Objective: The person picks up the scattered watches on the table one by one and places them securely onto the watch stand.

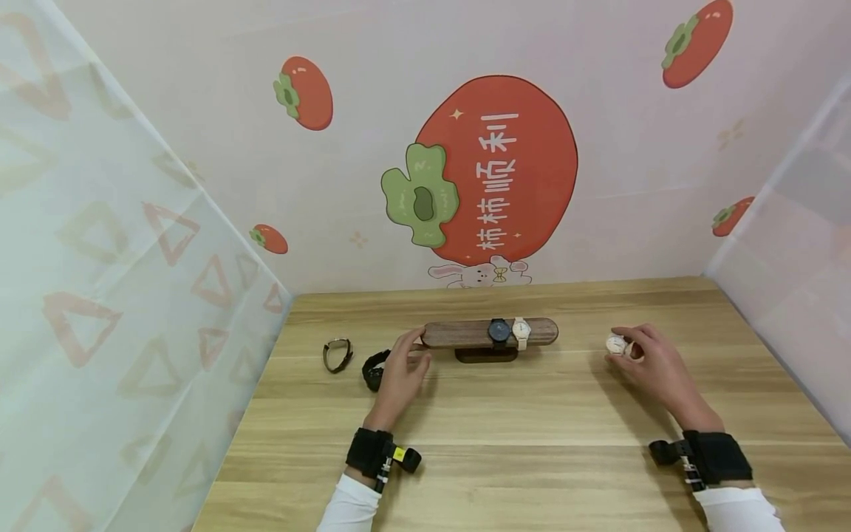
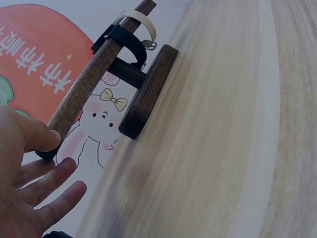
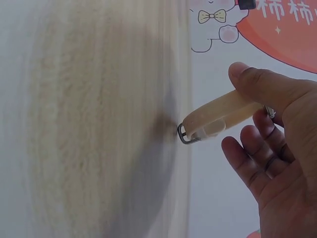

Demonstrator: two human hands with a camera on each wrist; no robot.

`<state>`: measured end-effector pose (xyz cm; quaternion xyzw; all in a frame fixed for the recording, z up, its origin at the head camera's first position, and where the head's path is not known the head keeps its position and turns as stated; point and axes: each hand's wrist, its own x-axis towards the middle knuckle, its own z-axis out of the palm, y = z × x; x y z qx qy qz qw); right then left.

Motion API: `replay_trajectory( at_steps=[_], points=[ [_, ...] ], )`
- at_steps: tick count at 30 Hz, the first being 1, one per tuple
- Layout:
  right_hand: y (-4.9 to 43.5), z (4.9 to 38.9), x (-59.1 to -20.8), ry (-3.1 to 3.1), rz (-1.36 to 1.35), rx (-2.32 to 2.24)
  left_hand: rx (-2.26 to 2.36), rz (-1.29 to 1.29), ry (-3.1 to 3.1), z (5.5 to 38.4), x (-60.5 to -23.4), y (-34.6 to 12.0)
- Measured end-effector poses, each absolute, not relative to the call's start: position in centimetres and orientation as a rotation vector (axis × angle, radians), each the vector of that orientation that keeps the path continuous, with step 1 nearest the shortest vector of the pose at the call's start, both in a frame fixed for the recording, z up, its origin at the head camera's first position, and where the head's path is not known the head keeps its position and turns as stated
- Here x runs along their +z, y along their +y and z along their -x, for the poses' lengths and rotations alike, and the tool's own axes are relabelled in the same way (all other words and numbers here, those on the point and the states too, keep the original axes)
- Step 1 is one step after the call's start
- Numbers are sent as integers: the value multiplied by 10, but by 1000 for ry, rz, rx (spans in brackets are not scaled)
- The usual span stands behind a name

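Head view: your left hand (image 1: pixel 402 366) pinches the left end of the wooden watch stand (image 1: pixel 455 335) between thumb and index finger, the other fingers extended. Your right hand (image 1: pixel 657 368) grips a cream-strapped wristwatch (image 1: pixel 616 344), well to the stand's right. The stand bears a black wristwatch (image 1: pixel 499 332) and, just beside it, a white-dialed wristwatch (image 1: pixel 521 330). Left on the counter (image 1: pixel 505 414) lie a thin-strapped wristwatch (image 1: pixel 346 361) and a bulkier black watch (image 1: pixel 372 378), partly hidden by your left hand.
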<state>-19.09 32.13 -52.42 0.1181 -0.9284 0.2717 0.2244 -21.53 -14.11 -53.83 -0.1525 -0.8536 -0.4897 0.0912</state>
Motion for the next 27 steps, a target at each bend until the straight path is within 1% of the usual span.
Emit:
replay_trajectory(
  at_steps=[15,27],
  points=[
    [310,194,-524,-2532,-405,746,-1441,495,-2500,216,-541,-142],
    [301,201,-522,-2522,-473,711,-1461,471,-2503,217,-543,-141]
  ],
)
